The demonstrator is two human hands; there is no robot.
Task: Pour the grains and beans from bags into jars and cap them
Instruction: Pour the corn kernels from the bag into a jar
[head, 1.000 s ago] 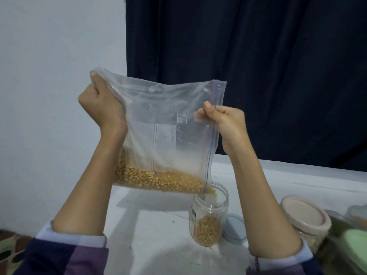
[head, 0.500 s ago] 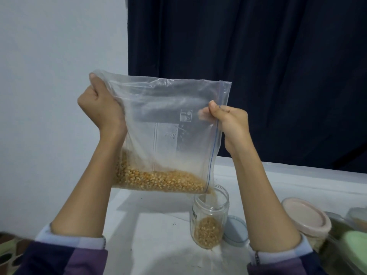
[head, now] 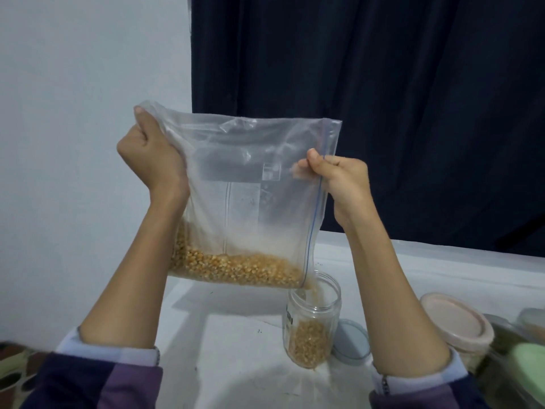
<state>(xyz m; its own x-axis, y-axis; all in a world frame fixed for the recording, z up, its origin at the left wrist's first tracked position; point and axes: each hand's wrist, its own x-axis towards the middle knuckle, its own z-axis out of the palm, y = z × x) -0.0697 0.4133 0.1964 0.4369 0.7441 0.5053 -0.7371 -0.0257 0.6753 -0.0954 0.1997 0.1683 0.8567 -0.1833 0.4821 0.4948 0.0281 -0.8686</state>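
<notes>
I hold a clear zip bag (head: 247, 184) up over the white table (head: 236, 349). My left hand (head: 150, 157) grips its upper left corner. My right hand (head: 339, 181) pinches the right edge by the blue zip line. Yellow corn kernels (head: 236, 268) lie along the bag's bottom and spill from its lower right corner into an open glass jar (head: 312, 323) standing below. The jar is about a third full of kernels. A pale blue lid (head: 351, 339) lies flat just right of the jar.
At the right edge stand a jar with a beige lid (head: 455, 318), a jar with a green lid (head: 528, 357) and another jar behind them. A dark curtain (head: 383, 84) hangs behind the table, a white wall (head: 88, 84) on the left.
The bag has sunk slightly toward the jar and tilted a little more to the right. More kernels have run into the jar, and both hands keep their hold.
</notes>
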